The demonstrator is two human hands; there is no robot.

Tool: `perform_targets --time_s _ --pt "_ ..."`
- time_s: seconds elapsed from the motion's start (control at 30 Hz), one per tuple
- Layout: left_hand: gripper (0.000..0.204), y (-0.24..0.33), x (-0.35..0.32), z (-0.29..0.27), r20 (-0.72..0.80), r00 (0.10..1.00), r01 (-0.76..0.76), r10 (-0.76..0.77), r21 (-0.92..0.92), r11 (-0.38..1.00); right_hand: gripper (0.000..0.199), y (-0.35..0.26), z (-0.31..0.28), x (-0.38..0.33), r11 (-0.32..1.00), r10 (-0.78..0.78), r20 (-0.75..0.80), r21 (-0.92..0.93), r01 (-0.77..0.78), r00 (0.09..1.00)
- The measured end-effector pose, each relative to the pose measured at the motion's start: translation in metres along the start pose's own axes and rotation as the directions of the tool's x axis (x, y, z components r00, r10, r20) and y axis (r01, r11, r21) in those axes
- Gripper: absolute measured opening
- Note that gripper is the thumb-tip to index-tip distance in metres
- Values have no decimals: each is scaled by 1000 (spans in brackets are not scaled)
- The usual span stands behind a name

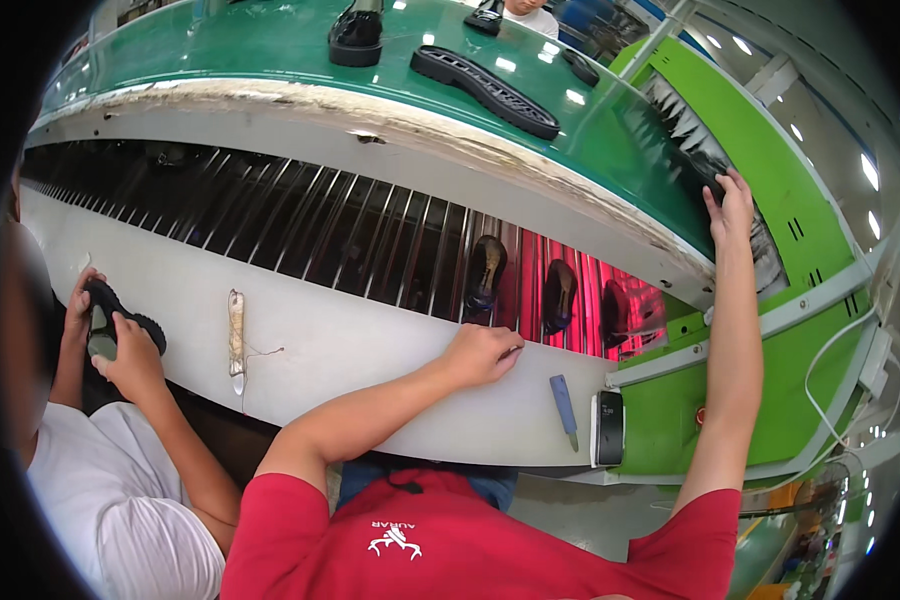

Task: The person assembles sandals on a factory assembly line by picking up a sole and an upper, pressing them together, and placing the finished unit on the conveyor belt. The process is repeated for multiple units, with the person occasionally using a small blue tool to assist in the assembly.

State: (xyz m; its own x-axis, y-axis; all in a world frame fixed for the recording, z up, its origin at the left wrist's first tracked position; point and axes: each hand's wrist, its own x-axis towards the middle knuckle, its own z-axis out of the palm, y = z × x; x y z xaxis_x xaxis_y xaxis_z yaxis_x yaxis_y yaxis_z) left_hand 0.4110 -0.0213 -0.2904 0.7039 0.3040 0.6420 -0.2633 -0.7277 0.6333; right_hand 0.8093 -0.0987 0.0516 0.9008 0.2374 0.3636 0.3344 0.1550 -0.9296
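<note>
My right hand (732, 208) reaches far out to the right, over the green belt's edge. Its fingers close on a black shoe sole (706, 170) beside the fringed opening of the green machine; part of the sole is lost against the dark fringe. My left hand (484, 354) rests at the far edge of the white worktop (310, 360), fingers curled together. A small dark spot shows at its fingertips, too small to name. Just beyond it, dark shoe pieces (486, 268) (560, 292) lie on the metal rollers (370, 240), the right-hand ones in red light.
A blue-handled tool (564, 408) and a black device (609, 428) lie near the worktop's right end. Left is a wrapped blade tool (237, 340). On the upper green belt (270, 50) sit a black sole (485, 90) and a shoe (357, 35). A co-worker's hands (130, 355) hold another sole.
</note>
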Motion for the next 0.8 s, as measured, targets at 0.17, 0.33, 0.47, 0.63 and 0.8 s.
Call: perform_targets --time_s 0.17,0.33,0.47,0.63,0.8 --pt "12 2 5 -9 -60 997 41 -42 -11 999 49 -46 -15 -101 944 -45 283 325 -52 958" --pt "24 32 22 -26 -76 951 250 -300 -383 889 63 -57 -14 -235 969 -122 554 246 -23 824" --pt "37 88 42 -51 -88 946 178 -313 -664 726 69 -18 -15 -315 986 -119 539 163 36 834" --pt "45 117 39 -47 -338 941 -47 -6 -148 988 34 99 -16 -374 990 -136 431 99 103 892" --pt "46 119 -28 -25 -357 933 31 -44 -40 999 33 136 -25 -445 953 -302 355 115 280 885"
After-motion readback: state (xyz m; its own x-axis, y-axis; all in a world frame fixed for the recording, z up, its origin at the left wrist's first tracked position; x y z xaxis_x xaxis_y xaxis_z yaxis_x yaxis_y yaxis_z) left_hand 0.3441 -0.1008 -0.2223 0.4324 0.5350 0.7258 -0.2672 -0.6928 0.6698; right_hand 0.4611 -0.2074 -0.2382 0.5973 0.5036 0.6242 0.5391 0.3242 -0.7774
